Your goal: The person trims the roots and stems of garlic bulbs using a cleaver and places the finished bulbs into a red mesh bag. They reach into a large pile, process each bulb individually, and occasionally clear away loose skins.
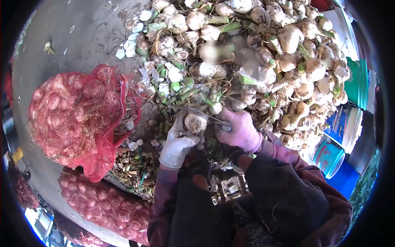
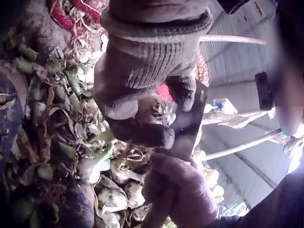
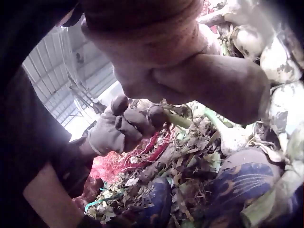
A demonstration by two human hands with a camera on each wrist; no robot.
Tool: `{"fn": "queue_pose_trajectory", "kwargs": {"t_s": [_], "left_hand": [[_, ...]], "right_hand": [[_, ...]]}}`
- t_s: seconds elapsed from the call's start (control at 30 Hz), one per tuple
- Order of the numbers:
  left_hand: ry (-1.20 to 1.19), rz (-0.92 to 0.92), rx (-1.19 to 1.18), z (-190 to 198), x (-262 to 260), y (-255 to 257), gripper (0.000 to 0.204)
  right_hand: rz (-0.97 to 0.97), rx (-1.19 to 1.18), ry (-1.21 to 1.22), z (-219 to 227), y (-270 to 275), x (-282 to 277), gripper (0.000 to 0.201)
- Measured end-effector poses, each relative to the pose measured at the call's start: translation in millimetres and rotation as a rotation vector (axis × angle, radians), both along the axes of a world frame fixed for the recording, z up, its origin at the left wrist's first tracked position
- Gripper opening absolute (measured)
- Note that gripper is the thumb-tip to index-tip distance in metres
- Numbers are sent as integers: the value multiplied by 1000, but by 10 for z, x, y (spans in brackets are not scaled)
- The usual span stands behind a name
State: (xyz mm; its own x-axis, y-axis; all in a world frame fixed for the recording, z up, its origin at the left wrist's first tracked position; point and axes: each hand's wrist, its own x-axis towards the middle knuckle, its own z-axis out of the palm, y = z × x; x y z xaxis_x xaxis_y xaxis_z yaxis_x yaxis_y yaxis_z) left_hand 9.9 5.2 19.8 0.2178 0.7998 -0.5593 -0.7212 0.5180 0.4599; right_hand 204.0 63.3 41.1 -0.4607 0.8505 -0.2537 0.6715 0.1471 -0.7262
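In the head view my left hand (image 1: pixel 177 145), in a pale knit glove, grips a garlic bulb (image 1: pixel 196 123) with dirt on its skin. My right hand (image 1: pixel 242 131), in a pinkish glove, holds a knife (image 1: pixel 190 110) whose blade reaches across just beyond the bulb. From the left wrist, the broad dark blade (image 2: pixel 190 127) shows beside the fingers round the garlic bulb (image 2: pixel 151 110), close to the right hand (image 2: pixel 183 190). The right wrist view shows the back of the right hand (image 3: pixel 190 80) large in front, hiding the knife; the left hand (image 3: pixel 118 128) lies beyond.
A large heap of stemmed garlic (image 1: pixel 288 61) spreads ahead and right. Cut green stalks (image 1: pixel 181 88) and dry trimmings (image 1: pixel 133 164) litter the ground. Red mesh sacks of garlic (image 1: pixel 74 111) (image 1: pixel 103 201) stand at left. Buckets (image 1: pixel 329 158) line the right edge; shoes (image 3: pixel 242 190) are below.
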Motion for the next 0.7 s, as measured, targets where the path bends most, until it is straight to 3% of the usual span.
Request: {"fn": "queue_pose_trajectory", "kwargs": {"t_s": [0.07, 0.13, 0.3, 0.37, 0.4, 0.47, 0.5, 0.57, 0.6, 0.67, 0.7], "left_hand": [[-9, -45, 36, -160, -59, -42, 67], [292, 89, -23, -184, -6, -47, 67], [290, -45, -159, -341, -92, -139, 55], [126, 127, 47, -515, -94, -247, 47], [126, 127, 47, -524, -49, -281, 47], [462, 200, 52, -494, 91, -325, 35], [461, 200, 52, -445, 79, -333, 35], [1084, -181, 407, -336, 23, -357, 34], [1082, -183, 407, -391, -29, -424, 34], [-171, 94, 98, -492, -110, -482, 33], [-170, 93, 97, -465, -65, -471, 33]], "right_hand": [[-27, -49, -13, 7, -10, -4, 27], [-11, -55, 6, 9, -14, -15, 28], [123, 93, -87, 43, 23, -14, 29], [202, 187, -114, 38, 44, -13, 31], [264, 211, -161, 56, 59, -20, 32], [324, 233, -209, 60, 67, -33, 33], [352, 237, -234, 55, 68, -36, 33], [377, 238, -261, 50, 56, -37, 33], [367, 240, -245, 54, 47, -39, 32], [358, 243, -230, 66, 56, -45, 31], [390, 253, -235, 80, 59, -50, 31]]}}
